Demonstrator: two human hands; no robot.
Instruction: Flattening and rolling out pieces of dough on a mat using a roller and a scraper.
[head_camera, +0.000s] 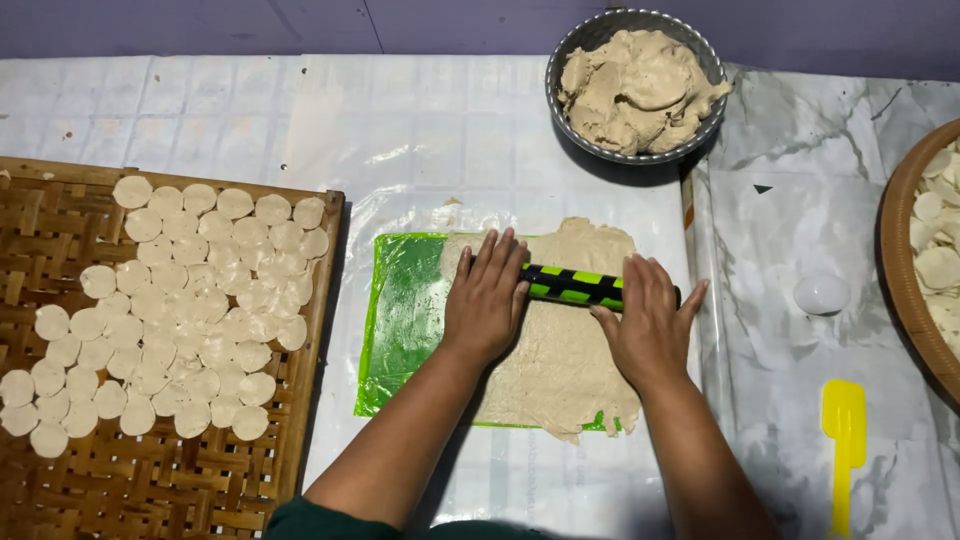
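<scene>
A flattened sheet of pale dough lies on a green plastic mat in the middle. Across the dough lies a black roller with green stripes. My left hand presses flat on the roller's left end, fingers stretched forward. My right hand presses on its right end, fingers spread. Both palms rest on top of the roller rather than wrapping round it.
A woven bamboo tray at the left holds several round dough discs. A metal bowl with a dough lump stands at the back. At the right are a white round object, a yellow spatula and a wooden-rimmed tray of discs.
</scene>
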